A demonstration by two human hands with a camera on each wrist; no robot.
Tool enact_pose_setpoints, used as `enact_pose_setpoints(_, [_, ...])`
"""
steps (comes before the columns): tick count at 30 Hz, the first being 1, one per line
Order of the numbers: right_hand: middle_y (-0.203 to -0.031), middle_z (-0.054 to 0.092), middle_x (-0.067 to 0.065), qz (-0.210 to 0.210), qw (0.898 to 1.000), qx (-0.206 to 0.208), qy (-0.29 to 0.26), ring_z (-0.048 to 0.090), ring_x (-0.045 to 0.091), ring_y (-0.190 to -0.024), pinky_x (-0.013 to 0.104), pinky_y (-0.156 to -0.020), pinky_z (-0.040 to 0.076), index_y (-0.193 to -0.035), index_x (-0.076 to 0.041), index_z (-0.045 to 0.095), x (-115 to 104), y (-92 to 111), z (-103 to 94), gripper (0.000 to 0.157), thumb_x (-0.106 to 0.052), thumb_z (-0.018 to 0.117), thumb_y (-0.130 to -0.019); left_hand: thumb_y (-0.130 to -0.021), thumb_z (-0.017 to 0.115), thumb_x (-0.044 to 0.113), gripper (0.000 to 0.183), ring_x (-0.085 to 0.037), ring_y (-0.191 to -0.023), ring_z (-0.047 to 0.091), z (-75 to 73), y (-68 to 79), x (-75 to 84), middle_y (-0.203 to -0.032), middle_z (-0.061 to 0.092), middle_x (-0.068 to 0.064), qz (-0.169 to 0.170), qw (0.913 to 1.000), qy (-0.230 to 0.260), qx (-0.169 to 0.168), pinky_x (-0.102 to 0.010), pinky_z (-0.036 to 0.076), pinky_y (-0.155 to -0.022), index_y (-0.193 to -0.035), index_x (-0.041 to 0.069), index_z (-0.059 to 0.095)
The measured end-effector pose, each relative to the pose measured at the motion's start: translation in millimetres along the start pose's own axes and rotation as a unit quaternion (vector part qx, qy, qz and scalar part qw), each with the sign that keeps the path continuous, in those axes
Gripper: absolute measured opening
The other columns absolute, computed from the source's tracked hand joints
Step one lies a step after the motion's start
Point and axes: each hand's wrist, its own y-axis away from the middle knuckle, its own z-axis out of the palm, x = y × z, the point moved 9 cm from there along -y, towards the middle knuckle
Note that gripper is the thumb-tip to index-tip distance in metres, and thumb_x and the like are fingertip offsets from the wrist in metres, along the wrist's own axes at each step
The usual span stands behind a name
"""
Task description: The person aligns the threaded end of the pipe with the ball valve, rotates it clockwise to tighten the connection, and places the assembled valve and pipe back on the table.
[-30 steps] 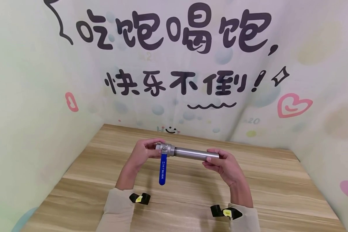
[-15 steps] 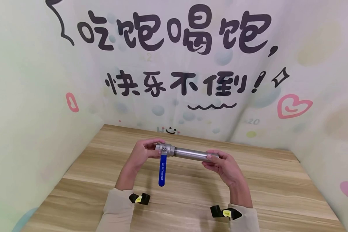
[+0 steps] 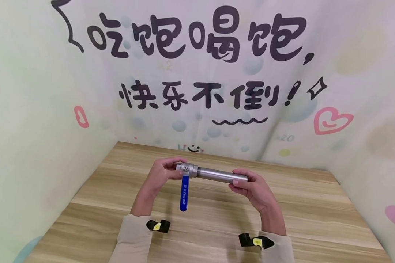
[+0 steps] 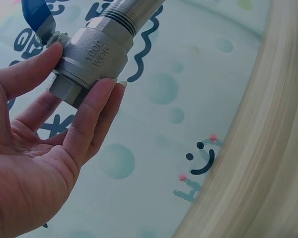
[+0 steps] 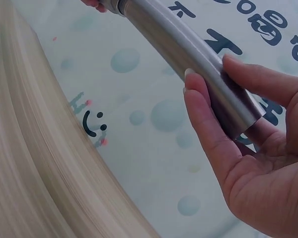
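A stainless steel ball valve [image 3: 188, 169] and a steel pipe [image 3: 218, 175] are held in line above the desk [image 3: 197, 233], near its far edge, with the pipe's end slightly lower in the head view. The person's left hand [image 3: 158, 173] holds the valve at its outer end: the thumb presses beside the base of the lever, and the fingers lie against the opposite side of the body, around the hexagonal end. The right hand [image 3: 255, 184] holds the plain free end of the pipe between thumb and fingers, the cut rim sticking out toward the palm.

The pipe's threaded end meets the valve's inner hexagonal end, with several rings of thread exposed at the joint; how deep it sits cannot be told. The valve's blue lever handle [image 3: 184, 193] points toward the person, across the line of the pipe, and carries white lettering that includes "BALL VALVE". The valve body is marked "1000 WOG".

Both forearms wear beige sleeves [image 3: 133, 237], and at each cuff is a black wrist mount [image 3: 165, 225] with a yellow label. Behind the desk hangs a pale backdrop [image 3: 171, 135] printed with large dark Chinese characters, a pink heart [image 3: 333, 121] and a small smiley face [image 3: 193, 149].
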Motion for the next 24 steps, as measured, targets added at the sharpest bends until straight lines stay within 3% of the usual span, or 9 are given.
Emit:
enact_pose_setpoints(9, [-0.102, 0.062, 0.010, 0.004, 1.000, -0.003, 0.009, 0.071, 0.020, -0.081, 0.034, -0.080, 0.058, -0.113, -0.001, 0.062, 0.5, -0.6, 0.3, 0.025, 0.002, 0.065, -0.089, -0.081, 0.069, -0.005, 0.036, -0.022, -0.085, 0.063, -0.5, -0.9, -1.7, -0.106, 0.065, -0.021, 0.001, 1.0000, 0.005, 0.000, -0.033, 0.059, -0.072, -0.116, -0.009, 0.064])
enact_pose_setpoints(17, [-0.098, 0.065, 0.010, 0.020, 1.000, 0.015, 0.010, 0.071, 0.018, -0.079, 0.031, -0.080, 0.058, -0.105, -0.005, 0.066, 1.4, -1.2, -1.4, 0.014, -0.005, 0.066, -0.091, -0.081, 0.067, -0.006, 0.033, -0.021, -0.082, 0.063, -1.2, -0.9, -1.2, -0.102, 0.066, -0.014, -0.002, 1.0000, 0.003, 0.008, -0.035, 0.059, -0.072, -0.114, -0.005, 0.067])
enact_pose_setpoints(24, [-0.095, 0.067, 0.011, 0.028, 0.999, 0.017, 0.007, 0.072, 0.018, -0.079, 0.030, -0.079, 0.058, -0.102, -0.005, 0.068, 2.8, -0.6, -2.0, 0.011, -0.007, 0.065, -0.092, -0.082, 0.067, -0.006, 0.033, -0.023, -0.084, 0.063, -1.7, -1.5, -2.0, -0.105, 0.065, -0.019, 0.000, 1.0000, 0.002, 0.007, -0.038, 0.059, -0.073, -0.114, -0.006, 0.066])
